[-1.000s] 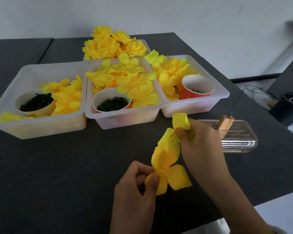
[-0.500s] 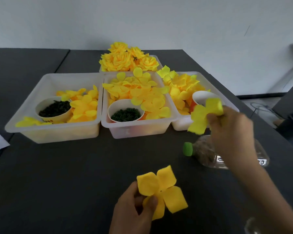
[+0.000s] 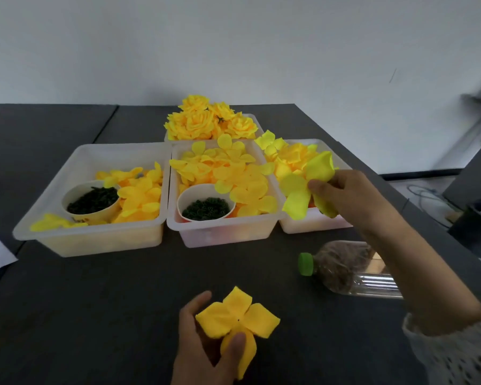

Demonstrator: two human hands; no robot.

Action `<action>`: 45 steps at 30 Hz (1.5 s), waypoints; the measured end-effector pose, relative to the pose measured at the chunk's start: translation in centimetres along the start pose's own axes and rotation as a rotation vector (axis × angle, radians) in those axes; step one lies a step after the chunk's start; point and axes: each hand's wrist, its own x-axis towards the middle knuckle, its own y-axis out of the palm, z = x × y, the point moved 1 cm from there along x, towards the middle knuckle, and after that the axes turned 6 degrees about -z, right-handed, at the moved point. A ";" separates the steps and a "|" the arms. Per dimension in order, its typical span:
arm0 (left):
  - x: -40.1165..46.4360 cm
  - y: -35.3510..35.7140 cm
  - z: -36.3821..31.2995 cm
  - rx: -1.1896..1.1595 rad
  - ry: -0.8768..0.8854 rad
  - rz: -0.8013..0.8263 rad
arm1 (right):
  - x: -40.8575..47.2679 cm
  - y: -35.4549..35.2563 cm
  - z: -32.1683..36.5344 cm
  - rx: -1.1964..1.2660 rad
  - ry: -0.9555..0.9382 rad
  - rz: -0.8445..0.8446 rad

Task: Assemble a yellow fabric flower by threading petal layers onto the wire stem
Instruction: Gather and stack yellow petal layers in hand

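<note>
Since a second ago the right hand [image 3: 353, 195] has carried its pale petal layer [image 3: 308, 187] away from the left hand [image 3: 206, 345], out over the right bin [image 3: 314, 226], pinching it (thumb in front). Well nearer than that bin, the left hand pinches a four-petal layer [image 3: 236, 318] above the dark table [image 3: 109, 301]

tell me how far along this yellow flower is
Early stage. Done from previous rounds: finished yellow roses are piled in the back tub. In hand: the left hand pinches one four-petal layer low over the table, and the right hand holds a paler petal layer above the right-hand tub. Left: no wire stem is visible, so threading and stacking the layers looks not yet done.
</note>
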 end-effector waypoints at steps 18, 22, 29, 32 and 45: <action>0.8 2.4 -2.1 0.255 0.260 -0.052 | -9.3 5.0 -2.2 0.111 0.052 0.379; 0.6 3.2 -1.8 0.374 0.264 -0.133 | -9.9 4.4 -2.8 -0.013 -0.143 0.327; 0.5 3.1 -1.7 0.599 0.347 -0.207 | -10.8 3.6 -4.4 -0.044 -0.297 0.329; 0.8 2.3 -2.0 0.601 0.344 -0.245 | -10.9 3.1 -4.9 0.011 -0.281 0.275; -0.3 3.3 -2.8 0.432 0.233 0.189 | -11.3 2.6 -6.3 0.133 -0.155 0.298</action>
